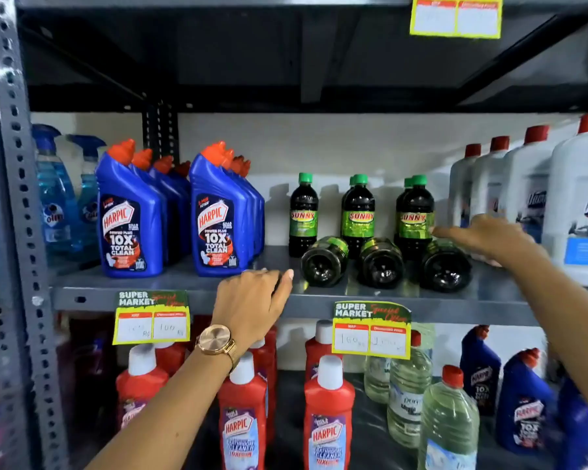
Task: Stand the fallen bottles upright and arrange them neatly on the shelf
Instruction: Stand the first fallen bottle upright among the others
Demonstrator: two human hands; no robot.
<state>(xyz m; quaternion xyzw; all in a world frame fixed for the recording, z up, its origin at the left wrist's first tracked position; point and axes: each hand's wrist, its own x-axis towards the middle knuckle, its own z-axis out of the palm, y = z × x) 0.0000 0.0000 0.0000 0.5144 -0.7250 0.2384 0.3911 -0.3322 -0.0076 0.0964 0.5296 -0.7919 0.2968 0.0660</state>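
Note:
Three dark Sunny bottles lie on their sides on the grey shelf (170, 283), bases toward me: the left one (324, 261), the middle one (381, 264) and the right one (445, 268). Behind them stand upright Sunny bottles with green caps, at the left (303, 215), in the middle (357, 212) and at the right (415, 213). My left hand (252, 303), with a watch on the wrist, rests at the shelf's front edge just left of the left fallen bottle, holding nothing. My right hand (486, 237) hovers above the right fallen bottle, its fingers reaching toward the right upright bottle, empty.
Blue Harpic bottles (129, 218) stand in rows at the left of the shelf, blue spray bottles (55, 205) beyond them. Large white bottles (577, 212) fill the right side. The lower shelf holds red Harpic bottles (328, 418) and clear bottles (448, 422). Price tags (370, 330) hang from the edge.

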